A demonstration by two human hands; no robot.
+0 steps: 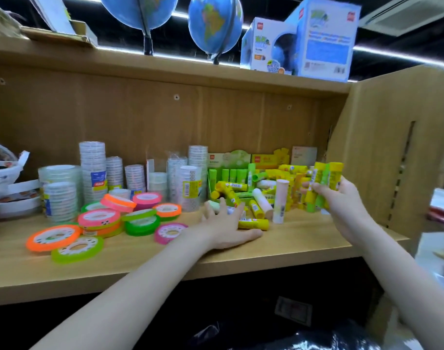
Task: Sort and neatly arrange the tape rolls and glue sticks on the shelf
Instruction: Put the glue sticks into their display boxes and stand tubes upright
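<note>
A wooden shelf (304, 243) holds the goods. Clear tape rolls (92, 170) stand in stacks at the back left. In front of them lie loose neon tape rolls (99, 218) in orange, pink and green. To the right sprawls a jumble of yellow and green glue sticks (241, 190), with a white one (280, 200) standing upright. My left hand (224, 227) lies flat on the shelf, fingers spread, touching a yellow glue stick (253, 224). My right hand (342, 203) grips a bundle of yellow and green glue sticks (323, 185) above the shelf.
Glue stick display boxes (228, 159) line the back wall. The shelf's right side panel (392, 147) stands close to my right hand. White tape rings (13, 195) pile up at the far left. Globes (214, 24) and boxes (327, 39) sit on the upper shelf.
</note>
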